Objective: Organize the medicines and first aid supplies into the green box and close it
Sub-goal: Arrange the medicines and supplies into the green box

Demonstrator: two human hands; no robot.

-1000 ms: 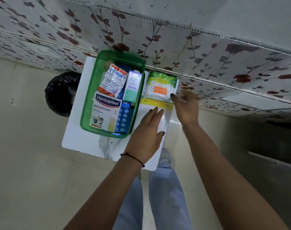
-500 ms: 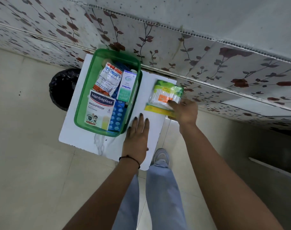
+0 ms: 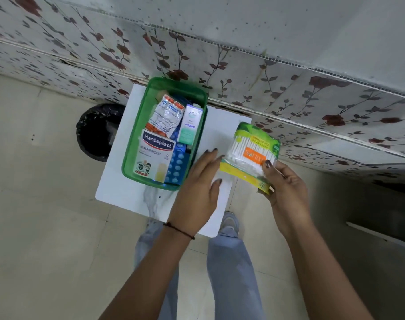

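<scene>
Right hand (image 3: 287, 185) grips the cotton swab pack (image 3: 252, 155) by its near end, lifted off the white table (image 3: 118, 190), to the right of the green box (image 3: 136, 144). Left hand (image 3: 196, 190) hovers flat with fingers spread, holding nothing, beside the box, which carries a Hansaplast carton (image 3: 154, 155), blister strips and 1 small white carton (image 3: 191, 128).

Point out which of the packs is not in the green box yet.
The cotton swab pack, green and yellow with an orange label, held up in the right hand. The Hansaplast box, foil sachets and white-teal carton all lie inside the green box.
</scene>
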